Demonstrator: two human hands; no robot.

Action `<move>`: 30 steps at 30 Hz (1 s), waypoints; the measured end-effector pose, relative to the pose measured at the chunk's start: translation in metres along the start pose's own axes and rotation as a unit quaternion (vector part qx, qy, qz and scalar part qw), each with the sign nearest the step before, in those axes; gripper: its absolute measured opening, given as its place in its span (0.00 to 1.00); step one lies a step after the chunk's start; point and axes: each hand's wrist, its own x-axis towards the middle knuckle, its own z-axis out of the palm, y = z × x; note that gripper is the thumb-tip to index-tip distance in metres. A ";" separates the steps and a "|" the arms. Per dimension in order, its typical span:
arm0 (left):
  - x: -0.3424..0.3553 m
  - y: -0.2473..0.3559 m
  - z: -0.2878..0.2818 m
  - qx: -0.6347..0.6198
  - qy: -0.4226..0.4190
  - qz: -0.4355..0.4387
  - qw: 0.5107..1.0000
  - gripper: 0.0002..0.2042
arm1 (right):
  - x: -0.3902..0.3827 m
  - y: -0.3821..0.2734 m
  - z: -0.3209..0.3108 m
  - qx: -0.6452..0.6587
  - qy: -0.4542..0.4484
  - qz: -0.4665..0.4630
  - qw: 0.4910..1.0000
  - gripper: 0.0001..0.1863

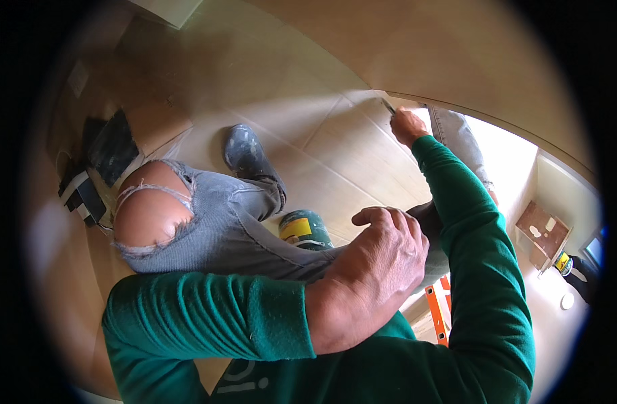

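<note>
My right hand [409, 126] reaches forward, closed on a slim, dark, pointed hand tool [388, 106] whose exact kind I cannot make out. The tool's tip is close to the lower edge of a broad beige panel [456, 54], near its corner. My left hand [379, 266] is across my body above my thigh, back up, thumb apart and fingers loosely bent. Nothing shows in it, though the palm is hidden. Beyond this hand, between my legs, stands a green tub [307, 229] with a yellow label.
My scuffed boot [242, 149] is on the pale tiled floor [335, 155]. Cardboard [154, 118] and a dark flat sheet [115, 148] lie at the left. An orange level [438, 313] is beside my right arm. A brown box [544, 232] and a small yellow-labelled can [563, 263] stand at the right.
</note>
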 end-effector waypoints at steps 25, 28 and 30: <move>-0.001 -0.002 -0.009 -0.024 -0.026 0.013 0.999 0.16 | 0.042 -0.124 0.000 0.147 0.100 -0.023 0.984 0.15; 0.002 -0.007 -0.005 0.010 -0.049 0.003 0.999 0.15 | 0.054 -0.143 -0.004 0.180 0.091 0.004 0.979 0.15; 0.004 -0.010 -0.005 0.011 -0.031 -0.006 0.999 0.16 | 0.054 -0.130 -0.001 0.182 0.098 0.014 0.978 0.15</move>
